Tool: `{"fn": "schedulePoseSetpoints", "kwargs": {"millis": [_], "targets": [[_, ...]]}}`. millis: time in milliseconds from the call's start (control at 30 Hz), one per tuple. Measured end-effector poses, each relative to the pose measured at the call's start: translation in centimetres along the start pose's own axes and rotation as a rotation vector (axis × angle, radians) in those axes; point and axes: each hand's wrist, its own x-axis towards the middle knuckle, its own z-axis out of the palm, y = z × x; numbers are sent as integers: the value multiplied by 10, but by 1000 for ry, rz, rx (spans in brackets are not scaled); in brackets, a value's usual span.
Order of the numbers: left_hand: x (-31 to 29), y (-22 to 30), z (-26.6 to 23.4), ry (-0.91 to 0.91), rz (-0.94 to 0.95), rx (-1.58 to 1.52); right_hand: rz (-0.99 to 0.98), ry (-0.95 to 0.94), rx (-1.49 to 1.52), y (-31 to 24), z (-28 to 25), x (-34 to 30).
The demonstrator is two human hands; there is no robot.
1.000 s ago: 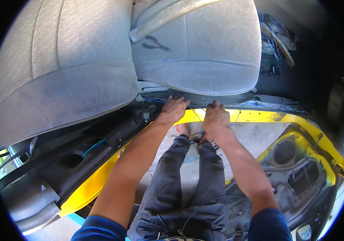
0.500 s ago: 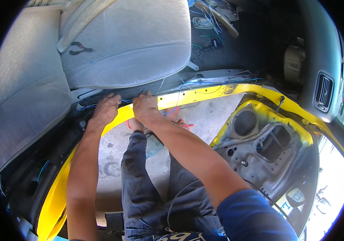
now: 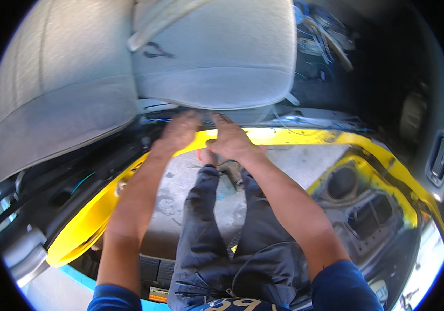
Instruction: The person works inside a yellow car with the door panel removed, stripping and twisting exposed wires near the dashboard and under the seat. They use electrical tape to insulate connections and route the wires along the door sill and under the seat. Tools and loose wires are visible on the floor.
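Observation:
My left hand [image 3: 180, 130] is over the inner side of the yellow door sill [image 3: 274, 136], close to the seat's front edge. Blur and the angle hide its fingertips. Beside it, my right hand [image 3: 230, 139] reaches over the same sill, its thumb spread from the fingers and nothing visible in it. Thin blue wires [image 3: 154, 121] run along the sill's inner edge near my left hand. More blue and white wires [image 3: 310, 124] lie along it to the right.
A grey seat [image 3: 217, 83] fills the far side, with pliers [image 3: 158, 51] lying on it. Loose wires and parts [image 3: 320, 41] are on the dark car floor. At the right is a stripped door [image 3: 370, 212] with yellow edging. Concrete ground [image 3: 180, 179] shows below the sill.
The view has shifted, so the seat and sill appear farther right. My right hand has lifted from its closed press on the sill, its thumb now apart. Both hands are blurred by motion.

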Motion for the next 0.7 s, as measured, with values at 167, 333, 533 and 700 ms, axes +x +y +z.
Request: {"fn": "schedulePoseSetpoints", "kwargs": {"millis": [167, 333, 533, 700], "targets": [[5, 25, 11, -143, -24, 55, 46, -180, -23, 33, 22, 33], [0, 29, -3, -176, -104, 240, 9, -88, -232, 88, 11, 39], [-6, 26, -57, -309, -564, 379, 15, -51, -208, 92, 2, 38], [-9, 3, -101, -505, -575, 295, 44, -84, -221, 83, 9, 55]]}}
